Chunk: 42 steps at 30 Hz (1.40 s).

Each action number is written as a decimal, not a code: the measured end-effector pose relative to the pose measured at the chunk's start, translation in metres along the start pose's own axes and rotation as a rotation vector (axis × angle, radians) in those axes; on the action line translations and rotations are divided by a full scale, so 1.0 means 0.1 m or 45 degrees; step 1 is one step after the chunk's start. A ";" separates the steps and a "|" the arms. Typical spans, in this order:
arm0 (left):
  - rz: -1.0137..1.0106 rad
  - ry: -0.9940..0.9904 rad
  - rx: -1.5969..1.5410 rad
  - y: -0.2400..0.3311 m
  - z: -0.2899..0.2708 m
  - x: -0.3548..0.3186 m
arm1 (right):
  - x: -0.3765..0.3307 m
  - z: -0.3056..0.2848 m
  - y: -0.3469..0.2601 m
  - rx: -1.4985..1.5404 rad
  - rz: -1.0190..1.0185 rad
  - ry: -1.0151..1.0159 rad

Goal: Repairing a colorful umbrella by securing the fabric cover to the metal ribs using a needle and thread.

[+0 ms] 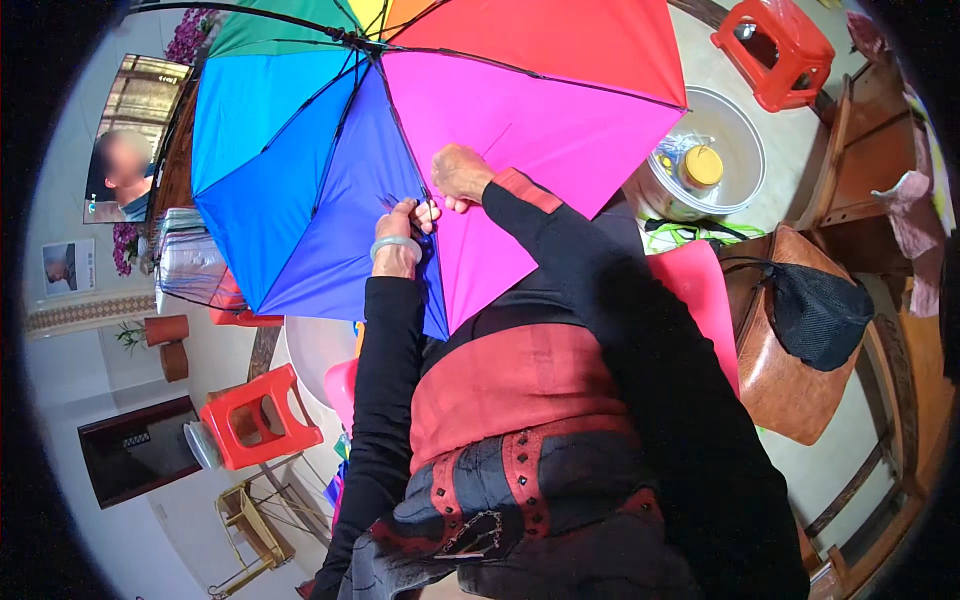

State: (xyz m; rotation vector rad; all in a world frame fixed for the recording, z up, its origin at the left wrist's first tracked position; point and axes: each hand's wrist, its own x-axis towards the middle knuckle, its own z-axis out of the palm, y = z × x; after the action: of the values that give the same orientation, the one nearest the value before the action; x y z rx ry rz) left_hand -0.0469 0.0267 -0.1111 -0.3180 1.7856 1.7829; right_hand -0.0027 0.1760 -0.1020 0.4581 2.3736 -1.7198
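An open rainbow umbrella (540,120) lies in front of me with its inner side and dark ribs facing me. My left hand (405,235), with a pale bangle at the wrist, is closed in a pinch on a dark umbrella rib (399,135), where the purple and pink panels meet. Small dark pointed tips stick out beside its fingers; their kind is unclear. Just to the right, over the pink panel, my right hand (460,175) is curled closed. Whatever its fingers hold is hidden. A thin dark line shows on the pink cloth above it.
A clear round tub (745,150) with a yellow-lidded jar (700,167) stands to the right. Red plastic stools (775,50) are at far right and left (262,415). A brown leather-like seat (790,385) carries a black mesh bag (822,305). A screen (135,140) stands far left.
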 end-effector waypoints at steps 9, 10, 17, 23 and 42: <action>0.008 0.018 0.053 0.01 0.02 -0.01 | 0.08 0.04 0.05 0.038 0.062 -0.040; 0.008 0.024 0.040 0.01 0.02 -0.01 | 0.08 0.04 0.04 0.024 0.044 -0.042; -0.031 -0.021 0.018 -0.01 -0.05 0.08 | 0.04 0.03 0.04 0.019 0.001 -0.042; -0.037 0.017 0.102 0.00 0.04 0.00 | 0.10 0.05 0.10 0.027 0.003 -0.065; 0.077 0.079 -0.080 0.00 0.13 -0.10 | -0.09 -0.53 -0.25 0.386 -0.480 0.431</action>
State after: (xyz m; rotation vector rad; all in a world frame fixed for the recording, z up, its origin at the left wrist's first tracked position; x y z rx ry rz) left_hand -0.0354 0.0370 -0.1047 -0.3518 1.8019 1.8932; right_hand -0.0005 0.2174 -0.0601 0.3858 2.5615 -2.3582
